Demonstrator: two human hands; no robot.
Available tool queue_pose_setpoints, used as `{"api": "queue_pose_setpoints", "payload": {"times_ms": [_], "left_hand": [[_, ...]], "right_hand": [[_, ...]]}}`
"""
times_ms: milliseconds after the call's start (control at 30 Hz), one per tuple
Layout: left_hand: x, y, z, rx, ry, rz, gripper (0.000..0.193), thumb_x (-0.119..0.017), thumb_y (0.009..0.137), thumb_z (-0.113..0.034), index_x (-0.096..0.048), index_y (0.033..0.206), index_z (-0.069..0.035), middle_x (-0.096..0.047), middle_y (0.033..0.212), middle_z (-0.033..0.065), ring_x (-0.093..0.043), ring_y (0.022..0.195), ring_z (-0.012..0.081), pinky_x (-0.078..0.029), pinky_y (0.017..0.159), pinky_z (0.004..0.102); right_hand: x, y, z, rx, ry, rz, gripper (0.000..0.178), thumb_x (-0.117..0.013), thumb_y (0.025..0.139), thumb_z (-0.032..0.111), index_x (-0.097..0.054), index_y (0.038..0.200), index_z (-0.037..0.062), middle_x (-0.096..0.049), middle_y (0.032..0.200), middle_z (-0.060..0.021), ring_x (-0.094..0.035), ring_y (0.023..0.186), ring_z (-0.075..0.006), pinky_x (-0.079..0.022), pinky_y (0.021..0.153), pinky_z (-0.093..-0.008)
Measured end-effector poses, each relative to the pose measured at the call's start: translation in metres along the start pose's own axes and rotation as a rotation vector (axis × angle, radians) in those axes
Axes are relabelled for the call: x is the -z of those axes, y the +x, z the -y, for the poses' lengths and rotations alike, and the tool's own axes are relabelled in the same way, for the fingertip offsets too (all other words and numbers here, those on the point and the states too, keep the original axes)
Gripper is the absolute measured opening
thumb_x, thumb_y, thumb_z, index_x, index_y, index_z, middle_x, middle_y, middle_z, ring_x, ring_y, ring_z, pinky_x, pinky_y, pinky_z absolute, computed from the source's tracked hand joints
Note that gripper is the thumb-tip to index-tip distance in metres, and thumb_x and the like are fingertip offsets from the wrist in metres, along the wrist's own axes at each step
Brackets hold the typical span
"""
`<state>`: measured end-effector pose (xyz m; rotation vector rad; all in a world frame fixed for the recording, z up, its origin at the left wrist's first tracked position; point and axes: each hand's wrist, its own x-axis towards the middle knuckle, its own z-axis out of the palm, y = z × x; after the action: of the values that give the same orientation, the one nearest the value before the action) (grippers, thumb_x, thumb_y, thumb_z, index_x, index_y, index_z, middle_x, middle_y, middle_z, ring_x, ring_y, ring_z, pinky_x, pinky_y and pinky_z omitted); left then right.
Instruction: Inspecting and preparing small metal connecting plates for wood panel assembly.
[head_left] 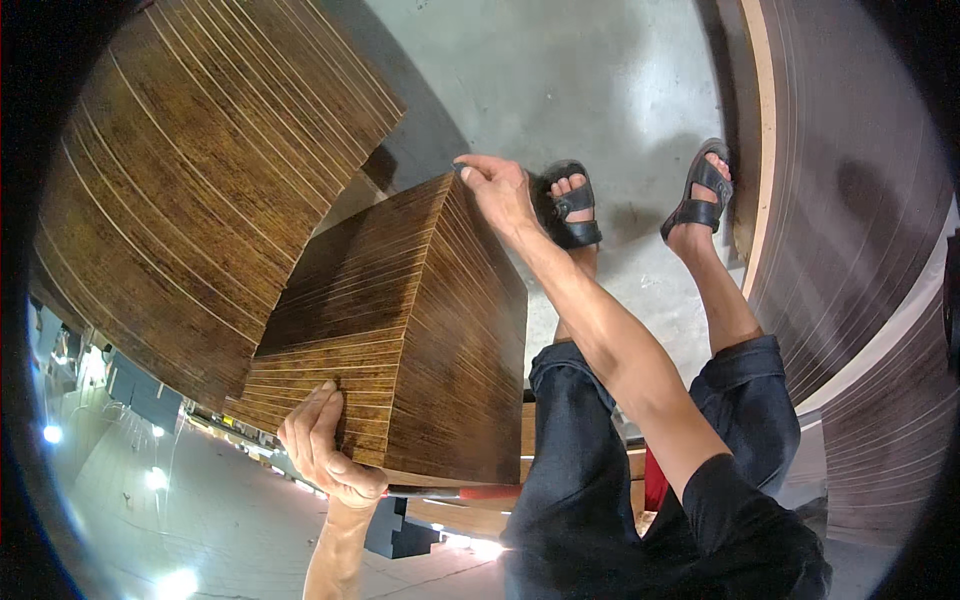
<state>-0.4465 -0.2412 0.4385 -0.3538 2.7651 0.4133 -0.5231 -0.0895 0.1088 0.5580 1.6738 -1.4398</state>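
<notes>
A box-shaped wooden piece [460, 330] with dark brown grain and pale stripes stands in front of me, left of my legs. Over its near left edge lies my left hand [325, 440], fingers extended against the striped face and gripping nothing that I can see. My right hand [497, 190] reaches to the box's far top corner. Its thumb and forefinger are closed on a small dark piece [459, 167], mostly hidden by the fingers, at that corner. Just below the box's near edge shows a black and red rod [450, 492], apart from my left fingers.
A large striped brown panel [200, 180] rises at the left, close against the box. Curved dark panels [850, 200] with a pale edge stand at the right. My sandalled feet [574, 205] are on the grey floor [560, 80] between them.
</notes>
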Motion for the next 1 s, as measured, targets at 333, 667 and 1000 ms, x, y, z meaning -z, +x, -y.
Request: {"api": "queue_pose_setpoints", "payload": {"times_ms": [333,667,1000], "left_hand": [[0.000,0.003,-0.001,-0.006,-0.035,0.010,0.058,-0.027,0.096,-0.040,-0.064,0.108,0.002,-0.069,0.103,0.0185,-0.065,0.097,0.0325,-0.045,0.090,0.0427],[-0.004,-0.003,0.004,0.011,-0.048,-0.011,0.062,-0.027,0.096,-0.048,-0.064,0.106,0.001,-0.069,0.102,0.0183,-0.065,0.097,0.0327,-0.046,0.092,0.0449],[-0.003,0.000,0.004,0.009,-0.021,-0.007,0.062,-0.026,0.098,-0.048,-0.063,0.106,0.001,-0.068,0.104,0.0182,-0.065,0.098,0.0320,-0.045,0.092,0.0440]], "right_hand": [[-0.002,-0.001,-0.013,0.095,-0.133,-0.078,0.026,-0.065,0.088,0.016,-0.073,0.112,0.0095,-0.070,0.102,-0.0140,-0.066,0.093,-0.0251,-0.050,0.085,-0.0351],[0.013,0.001,0.002,0.222,-0.108,0.025,0.024,-0.064,0.088,0.010,-0.074,0.110,0.0086,-0.063,0.086,-0.0130,-0.062,0.082,-0.0277,-0.048,0.080,-0.0368],[0.009,-0.007,0.010,0.234,-0.079,0.215,0.024,-0.064,0.088,0.013,-0.074,0.111,0.0083,-0.062,0.084,-0.0105,-0.059,0.078,-0.0229,-0.047,0.076,-0.0347]]}}
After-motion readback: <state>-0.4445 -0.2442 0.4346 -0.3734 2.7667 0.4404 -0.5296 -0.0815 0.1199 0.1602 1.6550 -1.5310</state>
